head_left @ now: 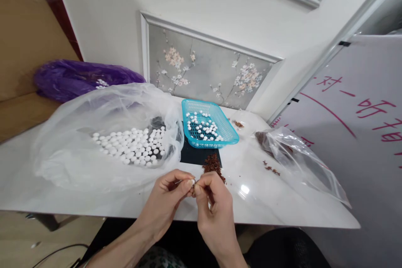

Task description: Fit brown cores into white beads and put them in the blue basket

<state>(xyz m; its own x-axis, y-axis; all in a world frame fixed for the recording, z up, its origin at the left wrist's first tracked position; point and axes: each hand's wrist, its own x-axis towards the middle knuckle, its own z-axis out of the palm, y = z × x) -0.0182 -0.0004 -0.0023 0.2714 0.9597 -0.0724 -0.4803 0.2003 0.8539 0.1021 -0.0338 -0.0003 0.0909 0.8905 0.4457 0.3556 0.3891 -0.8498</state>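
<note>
At the table's near edge, the left hand and right hand are pinching one small white piece together; more white pieces are lying in the clear bag and blue basket, beside a reddish-brown heap.

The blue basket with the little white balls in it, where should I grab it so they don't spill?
Grab the blue basket by its two short rims, one hand at each end, coming from above and lifting level. It is shallow and open-topped, with white beads loose inside, so tilting would probably roll them out. Its sides look free.
</note>
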